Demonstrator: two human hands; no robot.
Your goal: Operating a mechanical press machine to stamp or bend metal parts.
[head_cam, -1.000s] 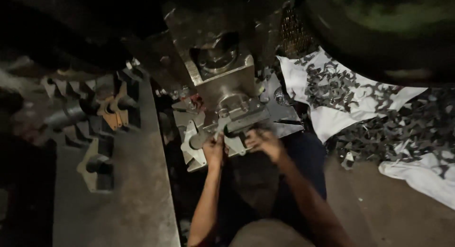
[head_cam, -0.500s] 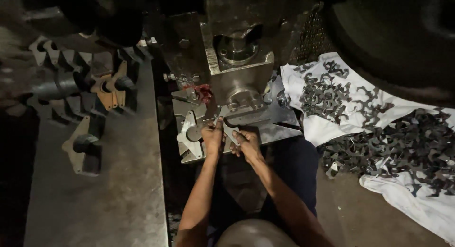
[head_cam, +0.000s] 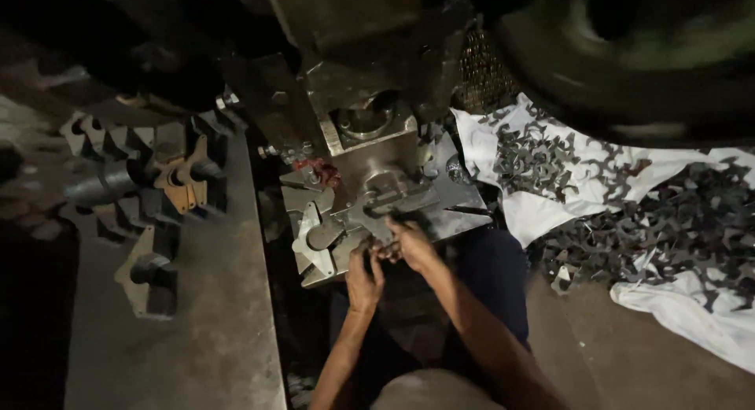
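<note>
Both my hands meet at the front edge of a metal press bed (head_cam: 456,213). My left hand (head_cam: 363,278) has its fingers curled at the plate's front edge, beside a pale flat metal blank (head_cam: 311,241). My right hand (head_cam: 410,243) pinches a small dark metal piece (head_cam: 397,219) just in front of the die (head_cam: 389,191) under the ram block (head_cam: 370,131). What my left fingers hold is hidden.
A heap of stamped metal pieces (head_cam: 550,162) lies on white cloth (head_cam: 535,213) at the right, more spread toward the far right (head_cam: 668,229). A steel table (head_cam: 189,323) at left carries several die blocks (head_cam: 149,272). A large blurred wheel (head_cam: 645,56) fills the upper right.
The camera has shifted, so the press sits more to the centre. My hands have drawn together at the plate's front edge, the right one now pinching a small piece by the die.
</note>
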